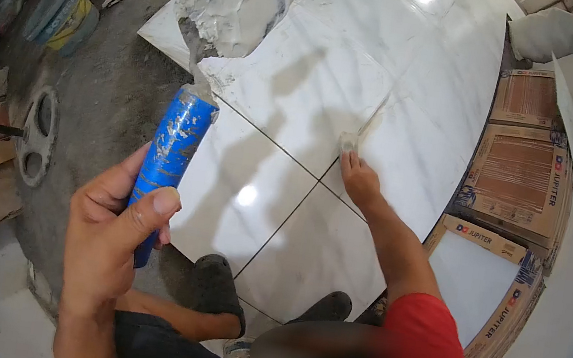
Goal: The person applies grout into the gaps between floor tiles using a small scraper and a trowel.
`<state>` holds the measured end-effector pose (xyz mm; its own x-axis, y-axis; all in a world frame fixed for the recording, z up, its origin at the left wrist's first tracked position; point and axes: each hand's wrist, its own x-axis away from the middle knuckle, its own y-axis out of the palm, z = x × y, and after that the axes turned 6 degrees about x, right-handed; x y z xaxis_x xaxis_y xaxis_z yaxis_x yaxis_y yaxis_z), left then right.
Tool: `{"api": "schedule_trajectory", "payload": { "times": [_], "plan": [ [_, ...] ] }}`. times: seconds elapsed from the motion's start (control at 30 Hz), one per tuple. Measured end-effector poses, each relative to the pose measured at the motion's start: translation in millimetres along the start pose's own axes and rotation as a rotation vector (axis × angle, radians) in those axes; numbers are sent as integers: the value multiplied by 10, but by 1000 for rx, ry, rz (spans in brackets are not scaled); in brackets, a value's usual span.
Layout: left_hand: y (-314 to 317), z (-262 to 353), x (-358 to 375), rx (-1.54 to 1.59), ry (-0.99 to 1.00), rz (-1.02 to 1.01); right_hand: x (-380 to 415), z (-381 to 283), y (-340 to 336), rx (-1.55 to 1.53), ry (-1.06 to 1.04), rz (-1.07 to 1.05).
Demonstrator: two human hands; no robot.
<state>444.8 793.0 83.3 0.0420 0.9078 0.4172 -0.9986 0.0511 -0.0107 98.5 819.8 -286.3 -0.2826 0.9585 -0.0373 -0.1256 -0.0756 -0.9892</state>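
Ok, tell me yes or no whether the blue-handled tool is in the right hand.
No, the left hand grips the blue-handled tool, while the right hand is down at the white tiles.

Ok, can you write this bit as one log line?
left hand: holding blue-handled trowel | right hand: holding small pale piece at seam between white tiles | grey paste: on tiles, far side

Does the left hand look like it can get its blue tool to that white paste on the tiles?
Probably yes. The left hand grips the blue tool, whose far end points toward the white paste, and nothing seems to stand between them.
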Motion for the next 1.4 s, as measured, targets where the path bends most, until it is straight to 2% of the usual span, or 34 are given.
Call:
{"api": "schedule_trajectory", "payload": {
  "times": [0.13, 0.2, 0.27, 0.3, 0.37, 0.4, 0.47, 0.5, 0.53, 0.57, 0.6, 0.63, 0.7, 0.73, 0.77, 0.87, 0.93, 0.97, 1.03, 1.1, 1.13, 1.17, 1.2, 1.23, 1.33, 1.4],
  "plan": [
    [-41, -26, -59, -38, 21, -4, 307, 182, -143, -43, -161, -119],
    [-23, -11, -60, 27, -3, 35, 117, 441, -139, -287, 130, -127],
    [1, -34, -78, 32, 3, 38, -283, 640, -325, -367, 507, -92],
    [15, -46, -83, 35, 5, 31, -400, 724, -259, -371, 585, -55],
    [37, -57, -103, 24, -4, 21, -575, 697, -131, -341, 668, -128],
    [39, -52, -121, 17, -13, 14, -602, 595, -83, -345, 672, -134],
    [49, -57, -151, 9, -12, 6, -676, 340, -19, -349, 437, -153],
    [54, -55, -164, 7, -3, -3, -697, 188, 8, -294, 390, -242],
    [51, -48, -172, 15, 0, -8, -654, 38, -198, -341, 302, -237],
    [48, -36, -177, -2, -5, -2, -594, -51, -269, -388, 218, -317],
    [55, -30, -177, -22, -10, 6, -548, -103, -438, -495, 173, -386],
    [69, -31, -172, -21, -4, 4, -554, -63, -499, -493, 174, -380],
    [104, -57, -156, 4, -9, 42, -518, 51, -527, -464, 190, -556],
    [124, -75, -145, 4, -12, 49, -468, 194, -395, -507, 211, -223],
    [144, -88, -136, 12, -20, 53, -473, 372, -241, -540, 258, -25],
    [194, -113, -140, 15, -41, 49, -450, 603, -31, -397, 298, 77],
    [169, -81, -158, 21, -38, 55, -246, 515, 177, -53, 123, -57],
    [162, -77, -165, 10, -30, 54, -126, 448, 159, 42, 24, 2],
    [173, -97, -159, 3, -31, 53, 35, 467, 98, -62, -38, 22],
    [184, -125, -170, 21, -25, 47, -43, 751, 15, -225, 87, -108],
    [191, -124, -167, 23, -24, 53, -167, 928, 118, -266, 245, -45],
    [203, -118, -163, 27, -25, 55, -387, 1053, -55, -209, 422, -116],
    [215, -113, -159, 29, -22, 55, -486, 1253, 100, -214, 486, -3],
    [219, -114, -154, 25, -18, 55, -598, 1297, -10, -277, 620, -20],
    [195, -79, -178, 20, -31, 36, -737, 1249, 128, -333, 692, -56],
    [174, -64, -199, 3, -27, 22, -783, 1045, 197, -288, 598, -100]
  ]
}}
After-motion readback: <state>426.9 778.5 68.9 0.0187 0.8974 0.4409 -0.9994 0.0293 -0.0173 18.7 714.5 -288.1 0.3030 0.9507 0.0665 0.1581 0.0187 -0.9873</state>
